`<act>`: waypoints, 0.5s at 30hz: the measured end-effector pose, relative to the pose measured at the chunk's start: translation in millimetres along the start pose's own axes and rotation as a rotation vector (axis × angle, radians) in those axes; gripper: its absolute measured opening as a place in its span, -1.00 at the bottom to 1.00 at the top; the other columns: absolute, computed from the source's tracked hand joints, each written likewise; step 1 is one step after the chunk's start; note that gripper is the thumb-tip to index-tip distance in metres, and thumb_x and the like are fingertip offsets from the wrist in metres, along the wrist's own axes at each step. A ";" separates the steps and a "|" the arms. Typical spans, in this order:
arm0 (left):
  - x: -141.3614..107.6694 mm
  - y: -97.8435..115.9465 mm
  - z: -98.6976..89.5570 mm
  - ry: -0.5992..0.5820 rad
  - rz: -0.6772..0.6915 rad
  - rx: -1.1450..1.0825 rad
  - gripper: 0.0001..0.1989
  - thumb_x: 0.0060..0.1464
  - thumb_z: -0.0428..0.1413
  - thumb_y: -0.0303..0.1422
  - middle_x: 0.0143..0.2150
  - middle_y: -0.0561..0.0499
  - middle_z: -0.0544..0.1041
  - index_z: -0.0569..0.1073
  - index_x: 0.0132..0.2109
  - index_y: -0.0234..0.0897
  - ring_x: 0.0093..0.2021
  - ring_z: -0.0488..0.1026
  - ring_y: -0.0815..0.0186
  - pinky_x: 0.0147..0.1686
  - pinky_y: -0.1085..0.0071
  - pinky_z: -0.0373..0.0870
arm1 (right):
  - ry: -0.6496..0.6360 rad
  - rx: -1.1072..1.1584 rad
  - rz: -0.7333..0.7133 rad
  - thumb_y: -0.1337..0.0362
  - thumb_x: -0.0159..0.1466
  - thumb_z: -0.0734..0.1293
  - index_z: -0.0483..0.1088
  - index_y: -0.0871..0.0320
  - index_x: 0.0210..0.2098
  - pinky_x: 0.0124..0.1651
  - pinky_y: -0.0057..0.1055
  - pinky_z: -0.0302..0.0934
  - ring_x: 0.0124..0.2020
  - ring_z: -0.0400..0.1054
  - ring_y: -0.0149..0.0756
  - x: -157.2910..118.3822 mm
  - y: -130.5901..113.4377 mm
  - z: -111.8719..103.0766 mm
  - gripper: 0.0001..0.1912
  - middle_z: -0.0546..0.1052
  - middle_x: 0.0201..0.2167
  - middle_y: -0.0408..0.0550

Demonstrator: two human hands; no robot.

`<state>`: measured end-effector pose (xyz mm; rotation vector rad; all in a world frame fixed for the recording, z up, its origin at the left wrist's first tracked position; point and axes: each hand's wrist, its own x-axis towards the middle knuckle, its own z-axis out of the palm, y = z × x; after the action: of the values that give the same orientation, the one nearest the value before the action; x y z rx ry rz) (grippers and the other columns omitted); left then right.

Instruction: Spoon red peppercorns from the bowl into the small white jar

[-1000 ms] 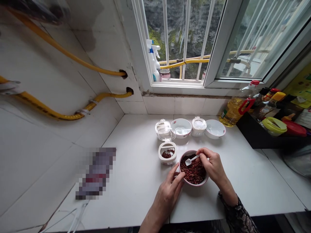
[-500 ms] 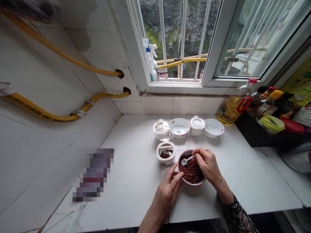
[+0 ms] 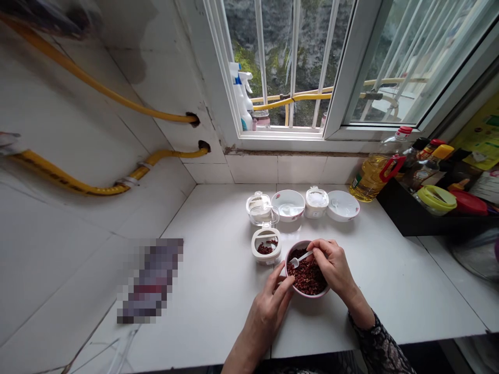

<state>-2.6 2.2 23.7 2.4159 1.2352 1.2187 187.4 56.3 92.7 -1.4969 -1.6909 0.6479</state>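
Observation:
My right hand (image 3: 336,265) pinches the handle of a small white spoon (image 3: 301,257) over a bowl (image 3: 311,295) with a pinkish rim. The spoon's head rests among reddish-brown grains that look like Sichuan peppercorns (image 3: 312,278). At the bowl's left side, my left hand (image 3: 268,305) grips the rim with its fingertips and steadies it on the counter. Just left of the bowl stands a white seasoning jar (image 3: 255,256), lid up, with some of the same grains inside. Behind it is another seasoning jar (image 3: 252,210) with a raised clear lid.
Along the back stand a white bowl (image 3: 288,217), a third jar (image 3: 316,210) and a second white bowl (image 3: 343,217). An oil bottle (image 3: 370,179) and a black rack (image 3: 405,221) of condiments occupy the right. A blurred-out item (image 3: 154,280) lies left on the counter (image 3: 210,291).
The spoon's head has shifted slightly down within the grains, and my right fingers have moved slightly with it. My left hand and the bowl stay put.

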 end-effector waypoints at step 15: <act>0.4 0.4 -0.8 0.006 0.011 -0.017 -0.74 0.36 -0.08 -0.48 0.21 -0.32 0.40 0.33 0.14 -0.25 0.07 0.54 0.20 0.01 0.33 0.54 | 0.006 0.328 0.199 0.16 0.17 0.23 0.45 0.14 -0.43 -0.40 -0.35 0.24 -0.55 0.37 -0.24 3.0 1.1 -5.9 -0.78 0.57 -0.61 -0.07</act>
<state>-2.8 2.1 24.6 2.4126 1.2097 1.2352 192.8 58.7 95.9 -1.4344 -1.3617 0.9746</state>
